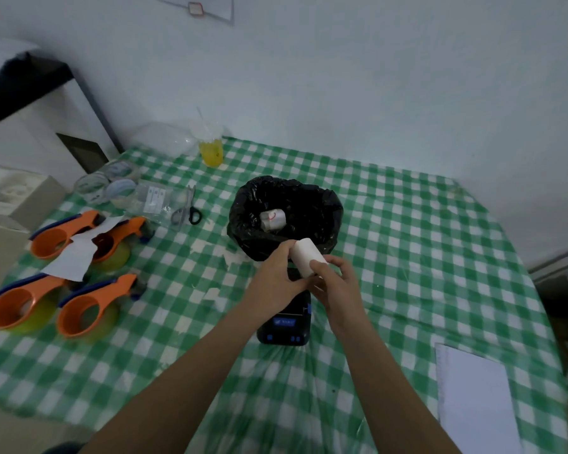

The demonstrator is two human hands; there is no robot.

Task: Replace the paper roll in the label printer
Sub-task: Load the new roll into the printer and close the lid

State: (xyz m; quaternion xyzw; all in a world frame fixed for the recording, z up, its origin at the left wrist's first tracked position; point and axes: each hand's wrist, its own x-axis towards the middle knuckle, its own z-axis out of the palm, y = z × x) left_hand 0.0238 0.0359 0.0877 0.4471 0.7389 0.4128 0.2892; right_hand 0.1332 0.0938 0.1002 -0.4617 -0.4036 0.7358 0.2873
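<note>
A white paper roll (305, 257) is held between both hands above the black label printer (284, 326), which lies on the green checked tablecloth. My left hand (276, 273) grips the roll's left side and lower end. My right hand (336, 283) pinches it from the right with thumb and fingers. My hands hide the printer's upper part, so I cannot tell how its lid stands. Just behind stands a small bin lined with a black bag (286, 217), with a used roll (273, 219) inside.
Several orange tape dispensers (79, 309) and a white sheet (69, 260) lie at the left. Scissors (187, 208), clear plastic bags (148, 198) and a yellow drink cup (212, 152) sit further back. A white notepad (476, 398) lies at the near right.
</note>
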